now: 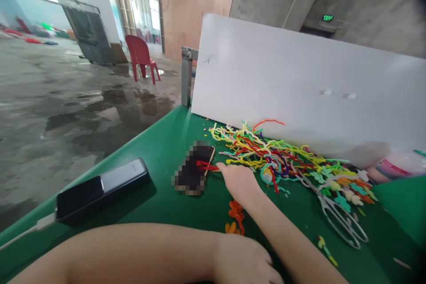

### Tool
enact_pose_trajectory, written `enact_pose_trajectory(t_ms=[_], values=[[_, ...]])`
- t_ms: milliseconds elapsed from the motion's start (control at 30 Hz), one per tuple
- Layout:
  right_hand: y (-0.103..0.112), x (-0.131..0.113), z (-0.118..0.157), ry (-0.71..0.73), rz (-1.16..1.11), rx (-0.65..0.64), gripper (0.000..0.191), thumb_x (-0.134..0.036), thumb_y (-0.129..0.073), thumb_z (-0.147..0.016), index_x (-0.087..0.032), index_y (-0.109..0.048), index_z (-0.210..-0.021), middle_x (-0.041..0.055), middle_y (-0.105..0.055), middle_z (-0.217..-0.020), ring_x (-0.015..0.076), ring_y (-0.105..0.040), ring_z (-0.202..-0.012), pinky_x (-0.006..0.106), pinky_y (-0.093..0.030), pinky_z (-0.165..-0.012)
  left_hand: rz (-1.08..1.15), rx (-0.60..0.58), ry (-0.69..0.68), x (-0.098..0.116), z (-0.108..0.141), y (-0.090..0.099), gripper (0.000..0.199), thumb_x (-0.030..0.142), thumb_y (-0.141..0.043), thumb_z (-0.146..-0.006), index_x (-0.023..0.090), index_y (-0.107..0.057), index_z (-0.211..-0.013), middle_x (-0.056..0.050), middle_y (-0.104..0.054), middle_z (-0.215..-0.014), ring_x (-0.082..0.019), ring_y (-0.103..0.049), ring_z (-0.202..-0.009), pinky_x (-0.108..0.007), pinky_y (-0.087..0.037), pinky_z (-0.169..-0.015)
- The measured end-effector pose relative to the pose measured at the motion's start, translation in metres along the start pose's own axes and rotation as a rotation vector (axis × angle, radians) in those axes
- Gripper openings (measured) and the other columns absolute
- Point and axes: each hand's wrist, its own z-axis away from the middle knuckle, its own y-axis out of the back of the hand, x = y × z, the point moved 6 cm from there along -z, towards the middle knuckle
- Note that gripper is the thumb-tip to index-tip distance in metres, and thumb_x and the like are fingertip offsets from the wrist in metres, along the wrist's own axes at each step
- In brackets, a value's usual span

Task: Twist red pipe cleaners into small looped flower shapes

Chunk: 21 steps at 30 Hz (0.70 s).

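Currently: Right Hand Pinching a Red Pipe Cleaner at the Phone

Nearest the camera, the left forearm lies across the green tabletop [159, 142], parallel to its near edge. The left hand [244, 262] rests palm-down with its fingers curled loosely; it holds nothing, and how far the fingers are closed cannot be told because the frame edge cuts them off.

Just beyond the left hand, a small orange pipe-cleaner shape [234, 218] lies flat on the tabletop, beside the right forearm.

The right arm extends forward and to the left. The right hand [238, 182] has its fingers drawn together in a pinch on one end of a red pipe cleaner [205, 166]. The red pipe cleaner runs left from the fingertips and lies over the upper edge of a phone [195, 171], which is flat on the tabletop and partly blurred.

To the left, a black power bank [101, 191] lies near the tabletop edge with a white cable [23, 233] plugged into its near end.

To the right, scissors [339, 217] lie flat with the handles toward the camera. A small yellow-green piece [326, 248] lies near the handles.

Farther back, a loose pile of mixed-colour pipe cleaners [273, 151] spreads along the base of a white board [299, 80] standing at the far side. Finished small shapes [346, 186] lie at the right end of the pile.

Beyond the tabletop, a red plastic chair [141, 55] stands on a wet concrete floor [66, 97].
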Motion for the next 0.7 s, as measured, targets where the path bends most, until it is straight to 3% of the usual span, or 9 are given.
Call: enact_pose_trajectory(t_ms=[167,267,433,567,700], values=[[0.018,0.006,-0.008,-0.132,-0.182,0.207,0.033,-0.028,-0.029,-0.095,-0.023,-0.048,-0.121,0.0052,-0.070,-0.088,0.0189,-0.066,-0.074,0.025,-0.043,-0.062,-0.022,-0.022,-0.035,0.001,0.000,-0.001,0.043,0.014,-0.051,-0.074,0.019,-0.042,-0.032,-0.004,-0.062,-0.067,-0.010,-0.059,-0.061,-0.021,-0.049,-0.065],[0.006,-0.001,-0.011,-0.084,-0.289,0.149,0.027,-0.030,-0.037,-0.093,-0.025,-0.056,-0.112,0.0028,-0.071,-0.087,0.0187,-0.067,-0.078,0.025,-0.043,-0.068,-0.020,0.001,0.010,-0.003,-0.002,-0.005,0.040,0.016,-0.050,-0.075,0.019,-0.045,-0.036,-0.004,-0.062,-0.068,-0.011,-0.057,-0.056,-0.024,-0.048,-0.059],[-0.020,-0.025,-0.012,0.153,-0.329,0.031,0.027,-0.024,-0.041,-0.091,-0.029,-0.059,-0.110,-0.0004,-0.071,-0.095,0.0175,-0.066,-0.086,0.024,-0.044,-0.073,-0.015,0.004,0.055,-0.007,0.001,-0.004,0.033,0.018,-0.048,-0.077,0.021,-0.051,-0.044,-0.003,-0.064,-0.074,-0.012,-0.060,-0.063,-0.024,-0.048,-0.059],[-0.023,-0.022,-0.012,0.114,-0.339,0.038,0.027,-0.024,-0.042,-0.090,-0.027,-0.059,-0.111,0.0022,-0.071,-0.094,0.0195,-0.066,-0.085,0.026,-0.045,-0.072,-0.029,-0.001,0.076,-0.009,0.002,-0.003,0.032,0.017,-0.048,-0.077,0.022,-0.050,-0.045,-0.002,-0.065,-0.076,-0.012,-0.059,-0.060,-0.024,-0.048,-0.057],[-0.007,-0.005,-0.013,0.080,-0.573,0.166,0.027,-0.022,-0.041,-0.089,-0.024,-0.059,-0.109,0.0027,-0.070,-0.096,0.0158,-0.065,-0.080,0.023,-0.045,-0.067,-0.003,-0.019,0.079,-0.008,0.001,-0.001,0.034,0.018,-0.050,-0.078,0.021,-0.049,-0.044,-0.002,-0.066,-0.079,-0.011,-0.060,-0.064,-0.023,-0.049,-0.061]])
